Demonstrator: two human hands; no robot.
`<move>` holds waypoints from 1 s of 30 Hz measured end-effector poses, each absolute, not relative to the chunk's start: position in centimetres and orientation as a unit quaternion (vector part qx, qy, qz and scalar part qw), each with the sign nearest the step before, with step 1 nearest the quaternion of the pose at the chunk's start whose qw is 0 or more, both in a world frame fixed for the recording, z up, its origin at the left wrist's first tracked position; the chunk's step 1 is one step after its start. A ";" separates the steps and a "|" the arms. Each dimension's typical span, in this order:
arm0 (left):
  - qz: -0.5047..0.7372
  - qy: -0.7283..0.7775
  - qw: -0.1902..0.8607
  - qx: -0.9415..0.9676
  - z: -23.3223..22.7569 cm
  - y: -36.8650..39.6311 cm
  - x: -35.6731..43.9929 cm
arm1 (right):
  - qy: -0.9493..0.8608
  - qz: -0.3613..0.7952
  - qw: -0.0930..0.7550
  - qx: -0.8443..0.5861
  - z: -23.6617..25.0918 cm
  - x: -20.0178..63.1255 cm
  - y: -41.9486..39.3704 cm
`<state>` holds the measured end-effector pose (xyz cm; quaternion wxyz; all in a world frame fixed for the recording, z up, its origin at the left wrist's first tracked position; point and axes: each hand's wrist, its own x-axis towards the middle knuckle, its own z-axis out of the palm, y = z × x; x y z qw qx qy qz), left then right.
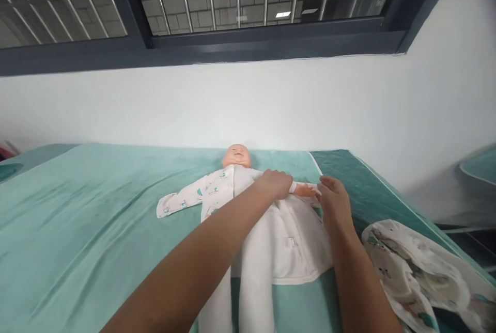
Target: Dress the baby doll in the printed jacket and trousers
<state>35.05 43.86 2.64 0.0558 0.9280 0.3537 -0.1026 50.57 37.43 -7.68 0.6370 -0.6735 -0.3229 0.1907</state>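
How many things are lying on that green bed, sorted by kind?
Dolls: 1, the baby doll under both hands
Garments: 2, the white romper on the doll and a printed garment lying at the right
Total: 3

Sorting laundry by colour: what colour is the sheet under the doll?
Teal green, plain; the head view shows the sheet under the doll.

No readable text, brand, number or sign is showing anywhere. A small white tag [289, 242] is lying on the opened flap of the white baby suit [287, 240] — it is carrying faint marks, but they are blurring past reading. The printed sleeve [186, 199] and the patterned cloth [411, 266] at the right are showing only little pictures — no letters.
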 end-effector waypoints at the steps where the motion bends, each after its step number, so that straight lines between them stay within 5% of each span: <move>1: -0.103 0.353 0.051 0.928 2.4 44.3 35.2 | -0.332 0.184 0.616 -0.690 -7.7 51.0 37.2; 11: -0.045 0.368 0.010 0.929 4.7 44.7 31.4 | -0.471 0.273 0.450 -0.707 -6.5 48.5 36.3; 24: -0.059 0.444 -0.054 0.893 5.5 42.8 29.7 | -0.288 0.403 0.707 -0.505 -4.0 49.4 35.9; 30: -0.071 0.460 -0.053 0.884 4.2 43.1 30.8 | -0.339 0.441 0.684 -0.472 -2.7 48.2 35.0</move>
